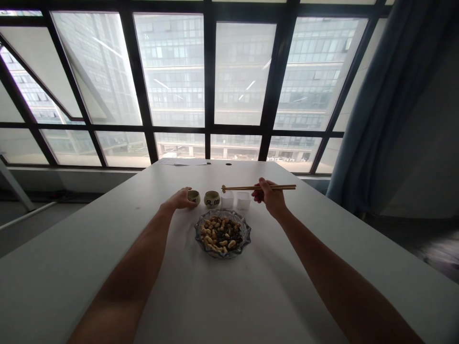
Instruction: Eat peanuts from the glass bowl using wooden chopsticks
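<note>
My right hand (269,197) is closed around a pair of wooden chopsticks (251,188), held level and pointing left. Pinched at their tips is a small pale piece, likely a peanut (224,189), over the row of containers. My left hand (181,198) has its fingers around the side of a small ceramic cup (194,197) standing on the table. Beside it stands a second ceramic cup (212,199) with dark characters, then two small white translucent cups, one left (227,201) and one right (244,201). Nearer me, a scalloped glass bowl (223,256) holds peanuts and dark seeds.
The long white table (222,296) runs away from me towards a wall of dark-framed windows (173,71). White paper (182,162) lies at its far end, near two dark round holes. A blue-grey curtain (373,105) hangs at the right.
</note>
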Demonstrator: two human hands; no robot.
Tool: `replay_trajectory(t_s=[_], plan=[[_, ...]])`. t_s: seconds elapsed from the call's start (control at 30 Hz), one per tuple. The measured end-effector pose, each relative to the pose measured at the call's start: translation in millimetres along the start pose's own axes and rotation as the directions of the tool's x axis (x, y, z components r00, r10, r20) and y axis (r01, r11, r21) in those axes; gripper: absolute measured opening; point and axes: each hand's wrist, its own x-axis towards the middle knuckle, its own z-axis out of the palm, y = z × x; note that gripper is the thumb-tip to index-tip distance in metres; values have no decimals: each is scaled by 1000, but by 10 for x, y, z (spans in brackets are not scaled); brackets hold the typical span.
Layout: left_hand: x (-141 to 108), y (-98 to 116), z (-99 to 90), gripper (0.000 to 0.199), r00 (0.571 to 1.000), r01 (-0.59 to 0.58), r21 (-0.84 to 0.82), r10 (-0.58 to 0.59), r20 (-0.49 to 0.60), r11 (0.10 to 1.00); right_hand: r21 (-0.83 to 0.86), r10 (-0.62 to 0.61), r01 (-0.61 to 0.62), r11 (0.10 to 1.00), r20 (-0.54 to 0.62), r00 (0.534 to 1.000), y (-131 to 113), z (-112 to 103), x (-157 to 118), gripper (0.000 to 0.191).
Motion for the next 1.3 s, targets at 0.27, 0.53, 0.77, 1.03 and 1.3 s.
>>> replay_trajectory(t_s=[0.27,0.53,0.77,1.03,1.3], plan=[[-7,668,34,92,949,-295,214,311,-46,931,-17,-10,10,1000,10,1000,29,22,-24,54],[50,772,221,77,951,-301,219,309,-2,928,-19,3,-2,1000,26,1000,70,16,-26,54],[37,731,217,79,909,-398,135,410,-75,907,-123,-173,187,975,121,978,56,-79,-75,55],[27,687,275,66,854,-495,113,506,-120,862,-88,-185,199,976,143,972,13,-50,-72,55],[46,669,347,58,819,-541,111,553,-157,833,-84,-121,137,987,173,977,42,21,-87,57]])
